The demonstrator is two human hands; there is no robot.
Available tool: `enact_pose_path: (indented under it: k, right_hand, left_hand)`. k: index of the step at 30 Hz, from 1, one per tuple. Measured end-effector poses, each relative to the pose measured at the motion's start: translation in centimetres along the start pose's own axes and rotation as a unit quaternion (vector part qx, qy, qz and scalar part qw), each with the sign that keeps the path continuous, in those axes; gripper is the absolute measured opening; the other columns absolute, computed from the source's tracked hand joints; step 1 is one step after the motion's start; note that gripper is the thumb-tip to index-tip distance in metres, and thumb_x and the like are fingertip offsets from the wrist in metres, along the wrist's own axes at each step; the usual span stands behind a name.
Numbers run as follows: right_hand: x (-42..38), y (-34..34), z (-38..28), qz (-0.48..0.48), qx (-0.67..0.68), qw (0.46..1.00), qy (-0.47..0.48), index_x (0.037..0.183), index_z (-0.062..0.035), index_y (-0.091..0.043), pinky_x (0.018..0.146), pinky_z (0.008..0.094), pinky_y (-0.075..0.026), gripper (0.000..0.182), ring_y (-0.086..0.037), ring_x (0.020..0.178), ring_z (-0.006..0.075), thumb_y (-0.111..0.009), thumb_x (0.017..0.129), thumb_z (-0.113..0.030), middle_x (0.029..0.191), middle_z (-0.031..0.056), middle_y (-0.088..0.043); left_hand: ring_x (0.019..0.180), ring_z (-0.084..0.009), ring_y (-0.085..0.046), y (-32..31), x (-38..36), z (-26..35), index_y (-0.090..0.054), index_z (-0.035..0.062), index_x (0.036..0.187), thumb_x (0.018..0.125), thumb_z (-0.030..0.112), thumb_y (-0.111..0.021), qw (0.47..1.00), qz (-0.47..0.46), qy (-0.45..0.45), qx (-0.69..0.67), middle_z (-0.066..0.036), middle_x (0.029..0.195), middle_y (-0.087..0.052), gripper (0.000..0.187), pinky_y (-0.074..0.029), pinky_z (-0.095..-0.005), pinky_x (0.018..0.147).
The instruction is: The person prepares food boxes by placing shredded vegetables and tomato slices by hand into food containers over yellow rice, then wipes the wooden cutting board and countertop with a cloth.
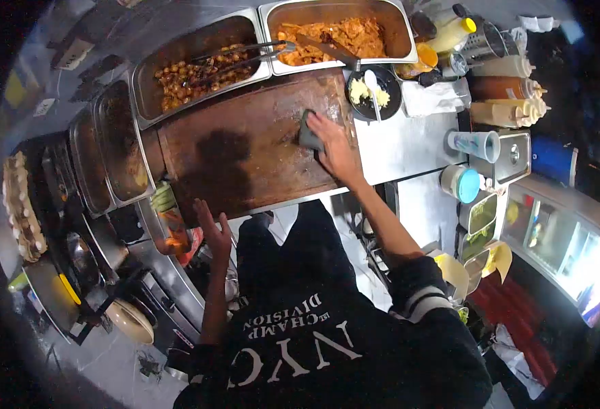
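Observation:
A large brown wooden cutting board (266, 167) lies on the counter, its surface stained and worn. Pressed flat on its right half is a dark grey-green scouring pad (309, 136), with the fingers of my right hand (334, 146) over it. My left hand (214, 232) hangs by the board's front left edge, fingers spread and holding nothing. Just left of it sits an orange-topped container (173, 242). Beyond the board's right corner is a black bowl (393, 109) of yellowish shredded food, a white spoon (373, 88) in it.
Behind the board stand two steel pans: browned pieces with tongs (235, 49) in one, orange sauced meat (354, 39) in the other. Two more pans (126, 146) flank the left. Squeeze bottles (508, 88), a cup (474, 144) and a blue-lidded jar (468, 184) are rightward.

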State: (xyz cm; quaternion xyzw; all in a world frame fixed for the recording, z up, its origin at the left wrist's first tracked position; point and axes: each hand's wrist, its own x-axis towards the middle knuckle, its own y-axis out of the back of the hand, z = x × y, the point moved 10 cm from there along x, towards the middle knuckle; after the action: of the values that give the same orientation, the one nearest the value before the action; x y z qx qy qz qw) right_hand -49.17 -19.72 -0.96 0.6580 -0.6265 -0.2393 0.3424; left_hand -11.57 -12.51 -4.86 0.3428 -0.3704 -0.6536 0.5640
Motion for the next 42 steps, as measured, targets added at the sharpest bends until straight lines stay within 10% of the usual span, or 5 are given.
enact_pose_path:
  k: [8, 11, 17, 31, 42]
  right_hand:
    - [-5.3, 0.4, 1.3, -0.112, 0.176, 0.970, -0.125, 0.124, -0.0007, -0.058, 0.106, 0.0427, -0.039, 0.063, -0.054, 0.122, 0.0353, -0.046, 0.064, 0.014, 0.124, 0.0188, -0.061]
    - [0.7, 5.9, 3.6, 0.093, 0.194, 0.969, -0.121, 0.116, -0.0028, -0.063, 0.104, 0.0413, -0.041, 0.058, -0.058, 0.115, 0.0377, -0.040, 0.066, 0.016, 0.116, 0.0221, -0.064]
    - [6.4, 2.3, 1.9, 0.086, -0.011, 0.992, 0.093, 0.131, -0.0035, -0.054, 0.115, 0.0494, -0.023, 0.067, -0.044, 0.132, 0.0362, -0.054, 0.065, 0.008, 0.138, 0.0150, -0.053]
    - [-7.2, -7.4, -7.3, 0.131, -0.031, 0.970, -0.201, 0.150, 0.0017, -0.025, 0.115, 0.0521, -0.009, 0.090, -0.012, 0.147, 0.0399, -0.051, 0.064, 0.006, 0.157, 0.0241, -0.021]
    - [-0.8, 4.5, 1.8, 0.179, 0.126, 0.960, -0.175, 0.132, 0.0058, -0.050, 0.104, 0.0379, -0.040, 0.055, -0.054, 0.122, 0.0317, -0.046, 0.077, 0.007, 0.127, 0.0202, -0.059]
  left_hand:
    - [0.147, -0.0387, -0.012, -0.3, -0.2, -0.5, -0.023, -0.0007, 0.150, 0.095, 0.020, -0.056, 0.999, -0.017, 0.027, 0.006, -0.023, 0.157, -0.018, 0.067, -0.013, -0.0488, 0.118]
    - [0.147, -0.0393, -0.013, 0.1, -0.2, 0.5, -0.023, -0.0007, 0.150, 0.095, 0.021, -0.056, 0.999, 0.006, -0.027, 0.020, -0.023, 0.157, -0.018, 0.067, -0.013, -0.0489, 0.118]
    - [0.146, -0.0394, -0.016, 0.5, -0.4, 0.9, -0.023, -0.0001, 0.150, 0.095, 0.020, -0.057, 0.999, 0.006, -0.048, 0.020, -0.023, 0.157, -0.019, 0.068, -0.015, -0.0492, 0.118]
    - [0.146, -0.0396, -0.013, 0.7, -0.1, 0.9, -0.021, -0.0055, 0.149, 0.095, 0.021, -0.054, 0.999, 0.003, 0.022, -0.030, -0.024, 0.157, -0.015, 0.068, -0.015, -0.0499, 0.117]
    - [0.147, -0.0368, -0.012, 1.3, -0.5, 0.6, -0.020, -0.0044, 0.150, 0.096, 0.024, -0.053, 0.998, 0.013, 0.014, -0.062, -0.022, 0.158, -0.014, 0.069, -0.014, -0.0492, 0.117]
